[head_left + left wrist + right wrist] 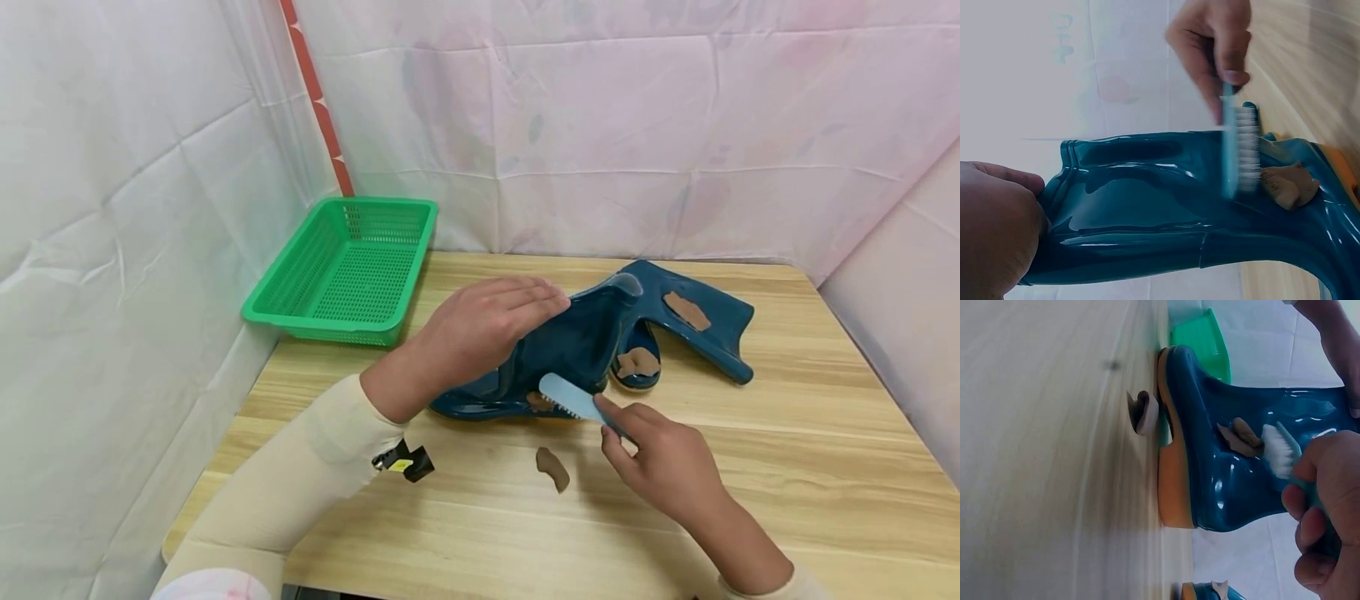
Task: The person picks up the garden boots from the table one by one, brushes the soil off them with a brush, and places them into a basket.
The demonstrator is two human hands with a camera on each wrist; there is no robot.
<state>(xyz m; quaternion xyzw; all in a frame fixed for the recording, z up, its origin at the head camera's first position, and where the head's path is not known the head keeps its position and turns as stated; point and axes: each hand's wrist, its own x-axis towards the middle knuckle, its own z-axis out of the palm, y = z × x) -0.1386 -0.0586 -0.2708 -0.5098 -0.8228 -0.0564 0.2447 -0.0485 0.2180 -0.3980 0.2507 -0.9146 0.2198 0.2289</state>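
A dark teal rubber boot (566, 337) stands upright on its orange sole (1175, 487). My left hand (487, 321) holds it by the top rim, thumb and fingers at the edge of the shaft (1141, 206). In my right hand (667, 458) is the handle of a light blue scrubbing brush (567, 395). Its white bristles (1277, 451) are right beside a brown patch (1291, 185) low on the boot, near the ankle. The brush looks blurred in the left wrist view. A curled brown piece (553, 469) lies on the table in front of the boot.
A second teal boot (723, 317) lies on its side to the right, with brown patches on shaft and toe. At the back left stands a green plastic basket (322, 323). Pale cloth walls (600, 108) enclose the wooden table (810, 467).
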